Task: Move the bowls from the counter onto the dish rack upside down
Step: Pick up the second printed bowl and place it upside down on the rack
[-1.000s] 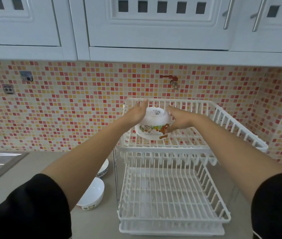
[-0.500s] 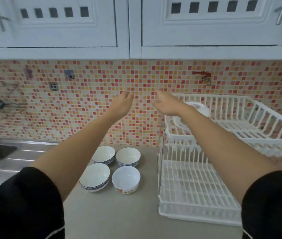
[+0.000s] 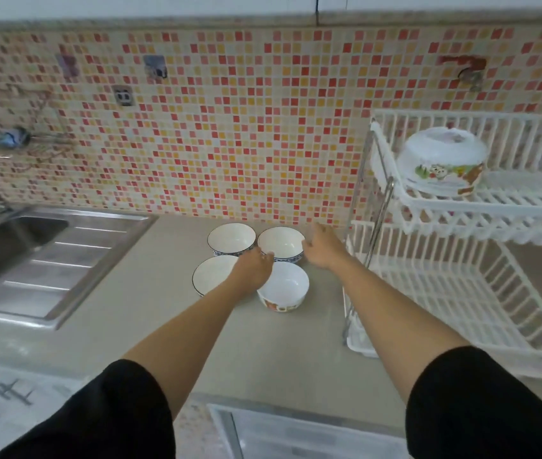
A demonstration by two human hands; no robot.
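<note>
Left hand (image 3: 253, 270) and right hand (image 3: 323, 249), both loose and empty, flank the far-right bowl (image 3: 281, 243) of four on the tabletop (image 3: 282, 352). Advise gripping opposite rims, inverting midair. One bowl (image 3: 443, 167) sits upturned on the rack (image 3: 461, 233).

single head-worn view, angled down over counter (image 3: 150, 326) toward tiled wall (image 3: 229, 127)

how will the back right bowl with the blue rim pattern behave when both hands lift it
The back right bowl looks like glazed ceramic, so probably rigid, fairly heavy for its size and breakable if knocked. Its glossy wall may be slippery, so the left hand and right hand on opposite sides seems wise. It crowds the front right bowl, so it may clink.
</note>
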